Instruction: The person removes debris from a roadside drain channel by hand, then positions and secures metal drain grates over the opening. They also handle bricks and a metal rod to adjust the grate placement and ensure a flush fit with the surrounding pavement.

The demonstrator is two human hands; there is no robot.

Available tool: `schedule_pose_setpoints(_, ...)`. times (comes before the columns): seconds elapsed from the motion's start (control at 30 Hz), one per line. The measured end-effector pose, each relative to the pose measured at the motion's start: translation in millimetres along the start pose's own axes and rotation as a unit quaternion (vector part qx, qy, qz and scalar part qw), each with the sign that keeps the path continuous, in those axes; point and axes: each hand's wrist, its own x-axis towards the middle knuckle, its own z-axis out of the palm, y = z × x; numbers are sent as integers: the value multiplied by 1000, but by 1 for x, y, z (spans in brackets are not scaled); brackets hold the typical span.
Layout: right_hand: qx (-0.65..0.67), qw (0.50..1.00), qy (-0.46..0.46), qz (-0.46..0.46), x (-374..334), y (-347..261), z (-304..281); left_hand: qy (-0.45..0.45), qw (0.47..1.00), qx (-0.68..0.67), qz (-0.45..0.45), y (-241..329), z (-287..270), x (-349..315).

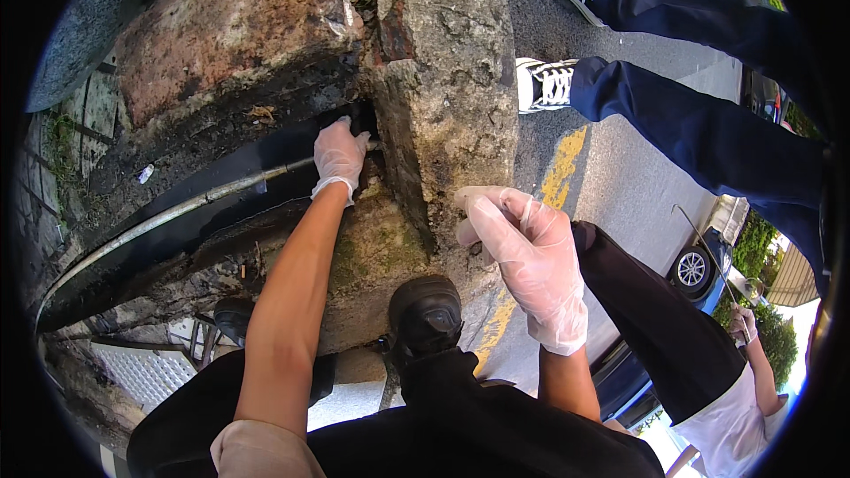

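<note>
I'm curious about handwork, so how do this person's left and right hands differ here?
The left hand reaches down to the dark channel, while the right hand is raised near the end of the stone block. The right hand looks larger in the picture; the left looks smaller. The right hand's fingers are curled, whereas the left's fingertips are hard to make out. Both wear thin, see-through gloves.

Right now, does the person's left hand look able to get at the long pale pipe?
Most likely yes: the gloved left hand is down at the dark channel, by the pipe, with nothing visible between them. Whether they touch is unclear.
</note>
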Motion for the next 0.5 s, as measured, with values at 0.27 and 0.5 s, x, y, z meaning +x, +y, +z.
schedule_pose_setpoints(0.27, 16, 1000, -17, 2, 3, -2, 9, 16, 997, -48, -63, 24, 4, -10)
schedule_pose_setpoints(0.5, 6, 1000, -17, -15, 0, -10, 22, -18, 955, -256, -152, 5, 6, -2)
